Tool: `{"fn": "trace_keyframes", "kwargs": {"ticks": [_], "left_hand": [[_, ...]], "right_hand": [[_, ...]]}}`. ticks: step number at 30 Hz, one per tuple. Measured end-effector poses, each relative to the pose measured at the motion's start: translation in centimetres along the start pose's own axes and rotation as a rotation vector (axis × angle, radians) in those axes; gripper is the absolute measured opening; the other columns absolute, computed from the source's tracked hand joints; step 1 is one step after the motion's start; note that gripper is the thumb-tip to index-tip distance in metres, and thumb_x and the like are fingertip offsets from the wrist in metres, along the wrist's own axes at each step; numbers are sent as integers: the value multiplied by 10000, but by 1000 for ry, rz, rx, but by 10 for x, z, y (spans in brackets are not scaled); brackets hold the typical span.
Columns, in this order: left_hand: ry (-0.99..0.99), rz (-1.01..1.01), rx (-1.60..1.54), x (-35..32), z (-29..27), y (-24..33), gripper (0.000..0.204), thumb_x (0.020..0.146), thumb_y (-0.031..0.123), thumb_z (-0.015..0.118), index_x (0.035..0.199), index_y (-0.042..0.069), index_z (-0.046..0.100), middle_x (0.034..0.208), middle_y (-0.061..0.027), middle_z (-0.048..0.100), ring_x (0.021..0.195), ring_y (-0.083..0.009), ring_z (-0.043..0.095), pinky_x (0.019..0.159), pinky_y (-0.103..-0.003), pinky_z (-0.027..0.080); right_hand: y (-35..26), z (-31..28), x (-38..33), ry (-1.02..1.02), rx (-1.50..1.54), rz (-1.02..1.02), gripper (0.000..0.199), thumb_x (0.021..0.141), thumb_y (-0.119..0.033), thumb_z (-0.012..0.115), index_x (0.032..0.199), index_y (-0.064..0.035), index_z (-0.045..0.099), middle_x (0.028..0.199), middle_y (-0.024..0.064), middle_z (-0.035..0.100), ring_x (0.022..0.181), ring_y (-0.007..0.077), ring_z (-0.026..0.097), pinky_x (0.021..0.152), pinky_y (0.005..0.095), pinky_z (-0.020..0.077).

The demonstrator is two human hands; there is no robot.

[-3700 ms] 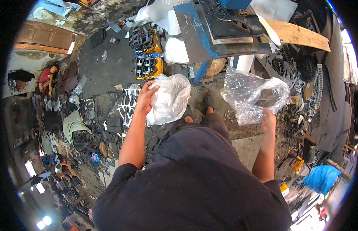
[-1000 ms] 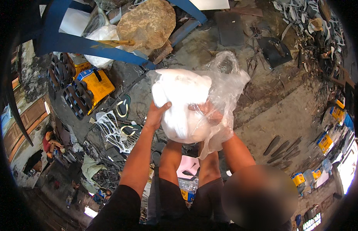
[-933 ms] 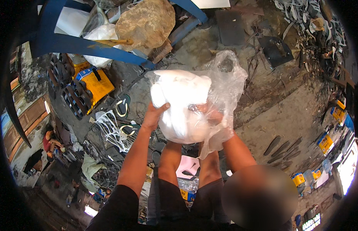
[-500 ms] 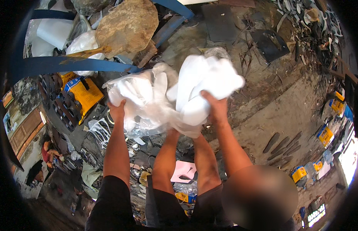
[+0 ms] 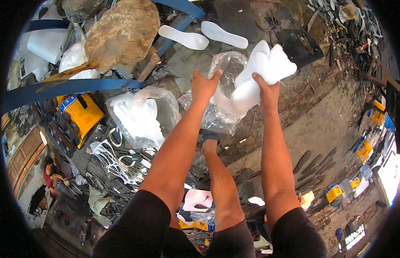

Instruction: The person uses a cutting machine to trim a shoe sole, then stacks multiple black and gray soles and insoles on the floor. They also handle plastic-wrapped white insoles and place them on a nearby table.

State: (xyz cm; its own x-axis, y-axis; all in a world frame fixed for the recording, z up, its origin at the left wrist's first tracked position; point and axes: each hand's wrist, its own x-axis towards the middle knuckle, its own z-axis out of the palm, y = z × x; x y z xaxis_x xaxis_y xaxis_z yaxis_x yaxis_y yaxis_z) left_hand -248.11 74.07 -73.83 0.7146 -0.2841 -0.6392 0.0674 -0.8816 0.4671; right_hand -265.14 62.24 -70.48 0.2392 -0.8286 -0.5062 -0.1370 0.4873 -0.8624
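Note:
My right hand (image 5: 268, 91) is closed round a bunch of white shoe insoles (image 5: 273, 64), thumb on the near side. The lower insoles in the bunch reach into a crumpled clear plastic bag (image 5: 228, 122). My left hand (image 5: 203, 87) is at the left side of this bag, its curled fingers seemingly gripping the film; the fingertips are partly hidden. Left of it, a second clear bag (image 5: 167, 105) lies on the ground with white insoles (image 5: 137, 116) inside. Beyond my hands, two loose white insoles, a left one (image 5: 182, 37) and a right one (image 5: 224, 34), lie flat.
A big flat rock (image 5: 124, 34) and a blue strap-like band (image 5: 71, 89) are at the far left. Nearer are a yellow bag (image 5: 81, 114) and white cut-out scraps (image 5: 111, 159). Dark sole-shaped pieces (image 5: 311, 165) lie at right. Another person (image 5: 53, 174) sits at the left.
My left hand has let go of the bag of insoles, now on the ground, and moved right to the other bag. My right hand has moved the insoles right and farther away. Two loose insoles now show.

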Motion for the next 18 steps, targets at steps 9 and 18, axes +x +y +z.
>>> {"fn": "trace_keyframes", "kwargs": {"ticks": [9, 18], "left_hand": [[-319, -12, -48, -11, -23, -34, 1067, 732, 336, 925, 1517, -28, 300, 1307, -255, 599, 1244, -347, 579, 1007, -429, 495], [-465, -110, -292, -50, -79, -78, 601, 861, 235, 804, 1373, 32, 562, 1189, -136, 690, 1075, -254, 665, 930, -394, 516]], "right_hand": [[-13, -35, -27, -168, 7, 316, 613, 781, -124, 797, 1302, 75, 543, 1115, 142, 683, 948, 261, 690, 805, 389, 579], [-3, -25, -57, -351, 51, 554, 699, 718, -161, 839, 1318, 63, 559, 1144, 142, 674, 992, 268, 671, 862, 381, 546]]}}
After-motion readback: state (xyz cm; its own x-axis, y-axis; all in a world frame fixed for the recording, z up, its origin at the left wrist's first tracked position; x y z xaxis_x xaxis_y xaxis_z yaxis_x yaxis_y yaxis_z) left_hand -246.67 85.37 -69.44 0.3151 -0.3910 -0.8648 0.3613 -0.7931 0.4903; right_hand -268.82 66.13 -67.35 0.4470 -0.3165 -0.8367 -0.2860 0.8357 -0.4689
